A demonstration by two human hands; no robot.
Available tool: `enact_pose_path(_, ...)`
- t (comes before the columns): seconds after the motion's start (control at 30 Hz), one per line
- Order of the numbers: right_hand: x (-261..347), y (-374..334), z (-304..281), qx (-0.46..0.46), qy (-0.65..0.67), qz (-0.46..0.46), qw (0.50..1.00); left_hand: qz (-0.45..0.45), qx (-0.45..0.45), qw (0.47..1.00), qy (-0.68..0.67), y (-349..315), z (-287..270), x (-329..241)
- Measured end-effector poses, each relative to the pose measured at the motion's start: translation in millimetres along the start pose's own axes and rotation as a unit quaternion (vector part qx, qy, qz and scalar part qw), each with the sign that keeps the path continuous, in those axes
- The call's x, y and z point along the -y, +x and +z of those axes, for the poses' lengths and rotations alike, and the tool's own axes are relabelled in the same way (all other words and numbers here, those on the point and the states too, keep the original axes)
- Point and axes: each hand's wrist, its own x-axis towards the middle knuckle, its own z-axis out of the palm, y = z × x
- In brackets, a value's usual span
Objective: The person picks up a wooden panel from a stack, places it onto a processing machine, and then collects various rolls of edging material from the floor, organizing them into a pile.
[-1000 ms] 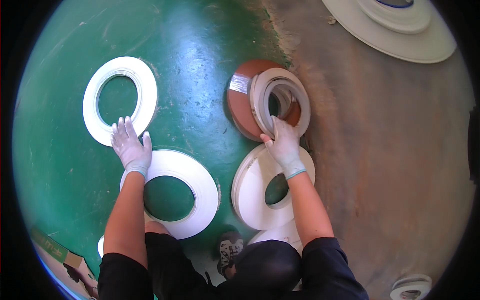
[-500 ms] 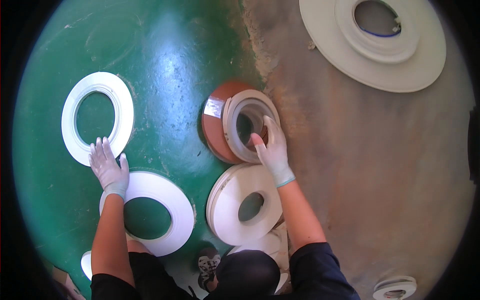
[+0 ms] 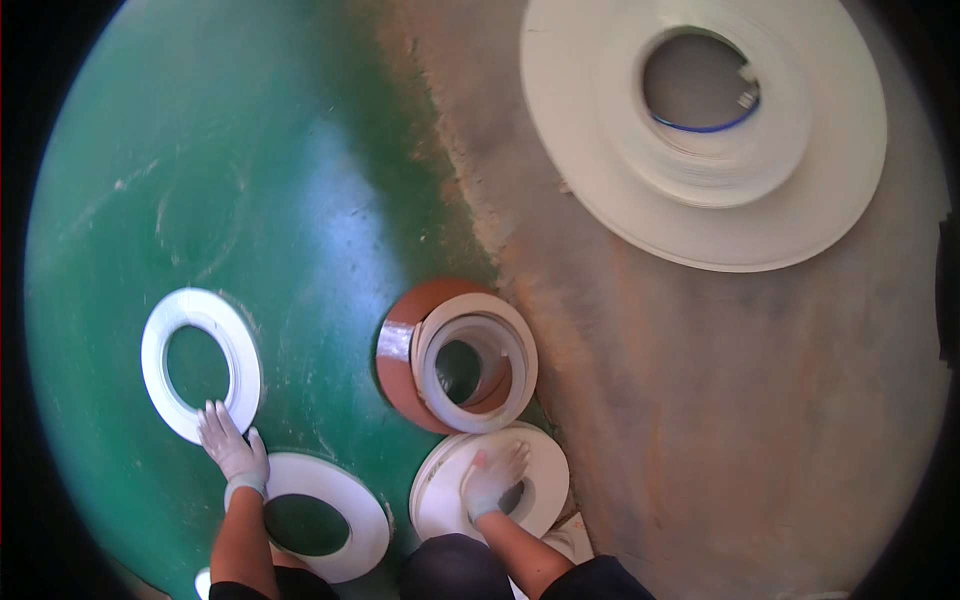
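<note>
My left hand (image 3: pixel 236 456), in a pale glove, has its fingers spread over the near rim of a flat white coil (image 3: pixel 154 365) on the green floor. Just behind that hand lies another white coil (image 3: pixel 368 512). My right hand (image 3: pixel 496 478), gloved too, is stretched out over the face of a thick white roll (image 3: pixel 546 472), beside its centre hole; whether it presses down cannot be made out. Beyond it, a whitish roll (image 3: pixel 520 345) rests on a reddish-brown roll (image 3: pixel 398 378) with a shiny patch of tape. Neither hand grips anything.
A very large cream coil (image 3: pixel 590 185) with a blue band in its hole lies at the far right on the brownish floor (image 3: pixel 720 420). A rough seam divides that from the green floor (image 3: pixel 110 250). More white pieces show partly beside my legs.
The view has shifted, so the coils appear lower. My right hand has come off the whitish roll's inner edge and back toward me over the thick white roll. My left hand stays at its coil.
</note>
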Motion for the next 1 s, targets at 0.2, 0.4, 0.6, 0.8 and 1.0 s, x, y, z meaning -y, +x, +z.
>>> enact_pose_path(0.2,6.8,10.1,-16.7,0.037,0.02,-0.004,0.999,-0.051,0.043,0.997,0.033,0.4,-6.2,-8.3)
enact_pose_path(0.4,-14.5,7.0,1.9,0.011,0.036,-0.013,0.999,-0.035,0.129,0.989,0.063,11.5,-1.8,-4.6)
enact_pose_path(0.6,-10.6,7.8,-2.5,0.025,0.095,-0.023,0.995,-0.072,0.202,0.973,0.087,30.8,-19.4,-0.2)
enact_pose_path(0.8,-12.0,11.5,-21.9,0.005,0.066,-0.052,0.996,-0.014,0.184,0.971,0.15,53.5,-47.2,-28.9)
enact_pose_path(1.0,-10.8,7.7,-19.8,-0.025,0.075,-0.066,0.995,0.009,0.083,0.995,-0.048,84.3,-136.0,-71.2)
